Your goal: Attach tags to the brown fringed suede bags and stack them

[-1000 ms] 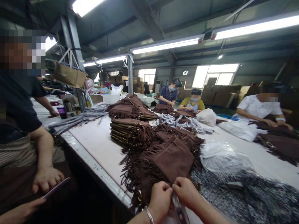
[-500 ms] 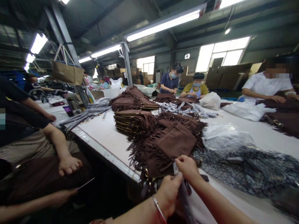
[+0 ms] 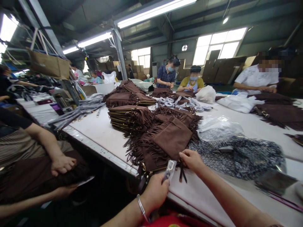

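Note:
My left hand [image 3: 157, 190], with a silver bangle at the wrist, is closed round a plastic-wrapped strap [image 3: 169, 168] whose metal buckle end sticks up. My right hand [image 3: 192, 160] pinches the lower corner of a flat brown pouch [image 3: 174, 137], beside small dark dangling strips. The pouch lies on a heap of brown fringed bags [image 3: 146, 154] with gold-coloured clasps. Just behind on the left stands a neat stack of brown fringed bags [image 3: 129, 118].
Plastic-bagged black-and-white fabric [image 3: 248, 157] lies right of my hands on the white table [image 3: 94, 132]. Wrapped straps [image 3: 80, 110] lie at the far left. A co-worker's hand [image 3: 62, 164] presses brown material at left. People work across the table.
My hands have moved apart: the left went left and down with the wrapped strap, the right let go of it and now pinches the pouch corner. The view has shifted right.

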### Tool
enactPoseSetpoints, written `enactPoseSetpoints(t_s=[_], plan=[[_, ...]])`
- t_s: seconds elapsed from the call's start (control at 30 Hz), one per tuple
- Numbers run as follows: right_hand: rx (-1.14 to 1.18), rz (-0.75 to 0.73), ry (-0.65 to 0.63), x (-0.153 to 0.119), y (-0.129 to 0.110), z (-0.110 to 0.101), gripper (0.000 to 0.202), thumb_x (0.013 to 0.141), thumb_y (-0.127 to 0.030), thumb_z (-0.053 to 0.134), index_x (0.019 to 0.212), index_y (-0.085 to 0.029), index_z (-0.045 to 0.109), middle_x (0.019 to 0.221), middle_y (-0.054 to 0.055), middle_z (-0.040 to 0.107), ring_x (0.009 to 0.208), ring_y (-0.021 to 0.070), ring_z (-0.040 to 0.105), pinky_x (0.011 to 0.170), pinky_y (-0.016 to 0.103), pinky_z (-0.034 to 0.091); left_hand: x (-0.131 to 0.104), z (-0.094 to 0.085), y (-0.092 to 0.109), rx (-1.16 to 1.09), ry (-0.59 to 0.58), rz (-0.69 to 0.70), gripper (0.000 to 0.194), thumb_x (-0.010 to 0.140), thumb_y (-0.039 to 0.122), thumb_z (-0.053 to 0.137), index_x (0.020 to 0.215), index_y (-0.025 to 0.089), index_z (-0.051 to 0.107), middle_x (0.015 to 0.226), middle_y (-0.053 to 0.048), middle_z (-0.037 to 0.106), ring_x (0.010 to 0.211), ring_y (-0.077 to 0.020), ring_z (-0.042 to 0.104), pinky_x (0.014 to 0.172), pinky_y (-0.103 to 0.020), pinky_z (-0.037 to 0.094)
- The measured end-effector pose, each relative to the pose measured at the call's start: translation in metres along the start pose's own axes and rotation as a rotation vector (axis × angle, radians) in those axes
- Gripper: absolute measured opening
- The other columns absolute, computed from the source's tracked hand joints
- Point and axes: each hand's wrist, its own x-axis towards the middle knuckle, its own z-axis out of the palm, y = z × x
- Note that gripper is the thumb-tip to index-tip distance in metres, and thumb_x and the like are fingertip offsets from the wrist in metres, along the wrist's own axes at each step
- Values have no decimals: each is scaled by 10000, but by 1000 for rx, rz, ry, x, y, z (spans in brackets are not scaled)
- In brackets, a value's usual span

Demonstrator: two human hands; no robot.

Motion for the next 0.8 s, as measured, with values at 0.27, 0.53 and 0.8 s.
enactPoseSetpoints(t_s=[0.27, 0.53, 0.8], plan=[[-578, -450, -67, -31, -34, 6, 238, 872, -254, 503, 741, -201, 694, 861, 52, 629, 821, 158, 586, 742, 251, 407, -5, 4, -7, 306, 121, 146, 184, 804, 259, 499, 687, 197, 627, 689, -66, 614, 636, -191, 507, 630, -297, 346], [-664, -566, -79, -33, -37, 7, 173, 830, -149, 510, 728, -181, 647, 855, 61, 631, 841, 188, 584, 742, 276, 397, 3, 3, -2, 468, 45, 66, 164, 762, 177, 481, 712, 191, 637, 739, -131, 642, 734, -274, 604, 659, -349, 394], [-428, -407, -203, -30, -44, -8, 101, 742, -134, 540, 700, -189, 613, 716, 11, 650, 717, 154, 602, 630, 241, 358, 1, 1, -3, 448, 24, 92, 155, 773, 246, 504, 752, 209, 653, 741, -111, 642, 725, -256, 587, 659, -327, 396]])
